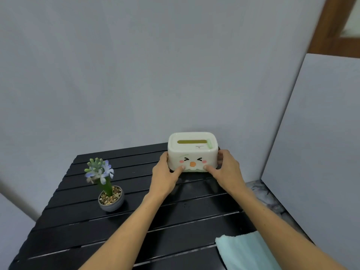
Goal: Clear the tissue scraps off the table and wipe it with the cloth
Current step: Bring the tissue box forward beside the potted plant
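Note:
A cream tissue box with a cartoon face and a slot in its lid stands at the far right of the black slatted table. My left hand grips its left end and my right hand grips its right end, thumbs pressed on the front. A light blue cloth lies folded at the table's near right corner, partly under my right forearm. No tissue scraps show on the table.
A small grey pot with pebbles and a blue-white flower stands left of centre. Grey wall panels close off the back and right. A marbled surface lies beyond the table's right edge.

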{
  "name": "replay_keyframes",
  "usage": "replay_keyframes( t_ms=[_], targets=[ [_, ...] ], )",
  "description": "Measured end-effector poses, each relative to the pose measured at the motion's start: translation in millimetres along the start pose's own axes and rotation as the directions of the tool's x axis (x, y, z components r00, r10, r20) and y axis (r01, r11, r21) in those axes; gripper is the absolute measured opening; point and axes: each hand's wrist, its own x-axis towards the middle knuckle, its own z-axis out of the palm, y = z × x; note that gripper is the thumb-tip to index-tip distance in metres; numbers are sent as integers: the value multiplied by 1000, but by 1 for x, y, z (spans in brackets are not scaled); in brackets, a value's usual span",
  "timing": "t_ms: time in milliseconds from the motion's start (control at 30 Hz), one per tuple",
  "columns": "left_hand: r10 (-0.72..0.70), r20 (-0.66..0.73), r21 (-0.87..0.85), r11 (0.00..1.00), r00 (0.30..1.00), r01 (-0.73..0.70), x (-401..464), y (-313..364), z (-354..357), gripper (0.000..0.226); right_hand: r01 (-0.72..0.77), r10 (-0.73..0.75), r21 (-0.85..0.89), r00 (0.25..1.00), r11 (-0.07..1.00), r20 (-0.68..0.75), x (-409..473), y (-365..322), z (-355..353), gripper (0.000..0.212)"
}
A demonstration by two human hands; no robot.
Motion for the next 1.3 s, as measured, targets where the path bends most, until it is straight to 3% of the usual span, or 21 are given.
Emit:
replay_keyframes(
  t_ms=[133, 300, 500, 1167, 1300],
  targets=[
    [-7, 2, 15, 1000, 1000, 7, -22, -5, -14, 68, 9, -9, -25, 1000, 1000, 11, -25, -5, 0, 58],
    [-26, 18, 1, 1000, 999, 26, -49, -8, -30, 72, 3, -1, -41, 999, 999, 43, -55, -17, -2, 71],
    [-23, 27, -6, 1000, 999, 24, -79, -7, -50, 69, 17, -13, -54, 997, 998, 82, -85, -32, -4, 58],
    [-39, 26, -11, 999, 999, 39, -112, -13, -79, 70, -46, 47, -9, 992, 999, 114, -123, -50, 4, 63],
    [-36, 21, -5, 999, 999, 36, -112, -14, -79, 71, -43, 43, -9, 990, 999, 131, -122, -49, 4, 76]
  ],
)
